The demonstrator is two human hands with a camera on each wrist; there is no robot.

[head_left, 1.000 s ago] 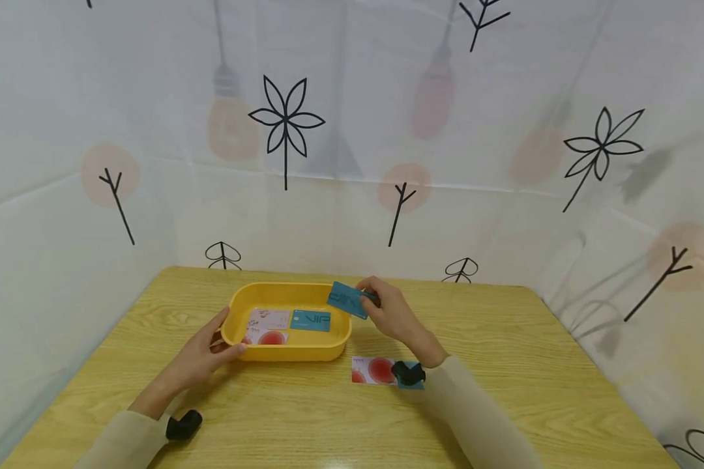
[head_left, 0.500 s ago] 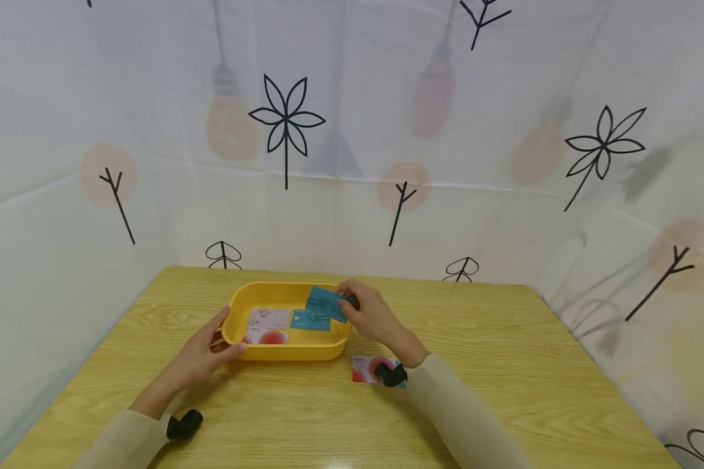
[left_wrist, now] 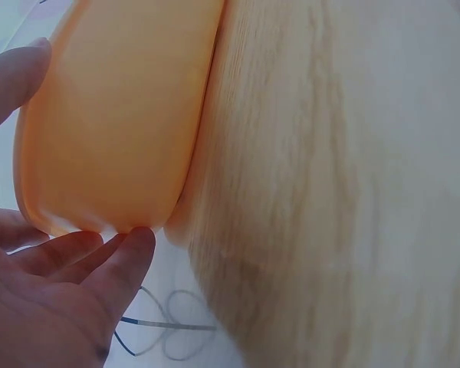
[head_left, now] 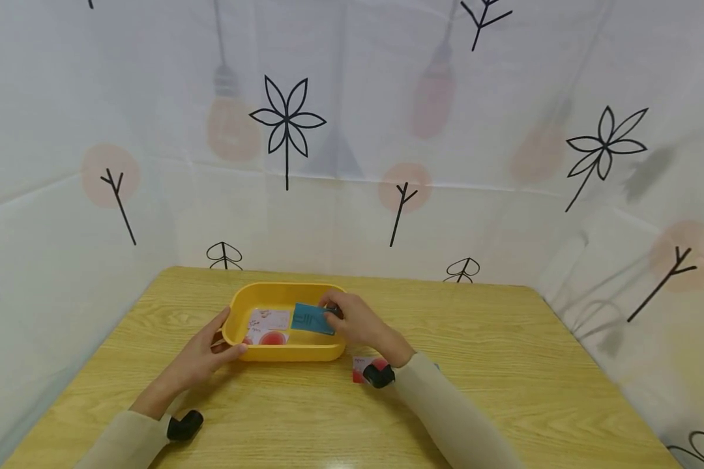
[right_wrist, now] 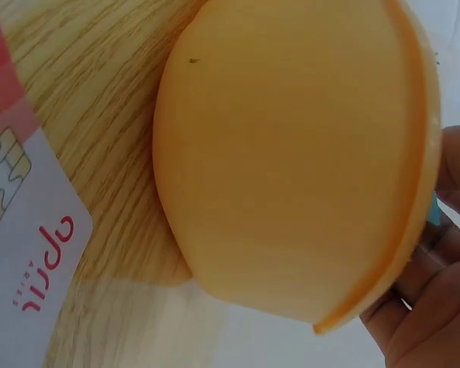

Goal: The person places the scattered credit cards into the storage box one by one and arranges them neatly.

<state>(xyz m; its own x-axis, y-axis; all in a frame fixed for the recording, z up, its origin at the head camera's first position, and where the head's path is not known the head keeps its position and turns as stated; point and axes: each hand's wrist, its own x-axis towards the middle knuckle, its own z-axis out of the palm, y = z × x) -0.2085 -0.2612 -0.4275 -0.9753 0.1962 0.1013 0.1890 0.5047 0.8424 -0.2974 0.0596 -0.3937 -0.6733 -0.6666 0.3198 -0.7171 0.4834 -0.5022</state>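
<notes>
A yellow plastic tray [head_left: 293, 354] with rounded corners stands on the table. My left hand [head_left: 202, 352] grips its left end, thumb over the front rim and fingers against the outer wall, as the left wrist view also shows. Inside the tray, my right hand [head_left: 354, 320] pinches a blue card [head_left: 309, 318] by its right end, low over the tray floor. That card covers the spot of another blue card, now hidden. To its left lie a pale card with a floral print [head_left: 268, 319] and a white card with red circles [head_left: 272, 337].
On the wooden table [head_left: 281, 410], right of the tray's front, lies a red-and-white card [head_left: 360, 365], partly under my right forearm. A blue sliver [head_left: 437, 366] shows beside the sleeve. A printed white cloth [head_left: 340, 215] hangs behind the table.
My right hand has carried the blue card left and down, from over the tray's right rim to inside, over the other blue card. The left hand and tray have stayed put.
</notes>
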